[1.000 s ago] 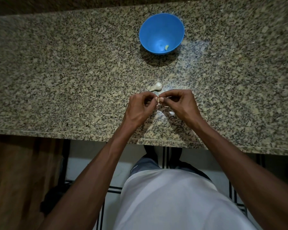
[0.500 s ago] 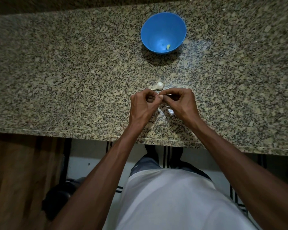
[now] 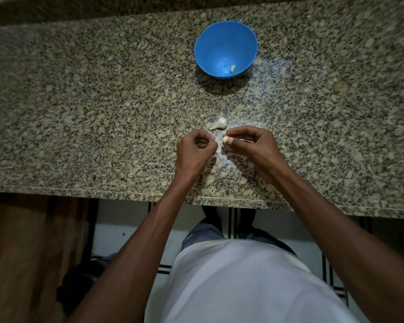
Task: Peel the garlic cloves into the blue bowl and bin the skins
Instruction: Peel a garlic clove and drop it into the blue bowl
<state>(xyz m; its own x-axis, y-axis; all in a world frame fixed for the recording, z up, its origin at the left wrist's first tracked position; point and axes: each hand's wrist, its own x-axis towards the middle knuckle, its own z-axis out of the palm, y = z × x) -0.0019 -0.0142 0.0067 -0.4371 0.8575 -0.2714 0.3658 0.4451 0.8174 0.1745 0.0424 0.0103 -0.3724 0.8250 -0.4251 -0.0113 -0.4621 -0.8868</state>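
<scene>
right hand (image 3: 252,145) pinches a garlic clove (image 3: 225,139), left hand (image 3: 195,151) is curled up, can't tell if it's holding skin

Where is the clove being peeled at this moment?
In the head view, the clove is pinched at the right hand fingertips, above the granite counter, just nearer than the garlic piece lying there, with the left hand beside it.

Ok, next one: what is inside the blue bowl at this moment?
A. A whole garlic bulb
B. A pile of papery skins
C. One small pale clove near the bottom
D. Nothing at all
C: the blue bowl holds a single small pale clove near its bottom; the garlic bulb piece lies outside on the counter.
</scene>
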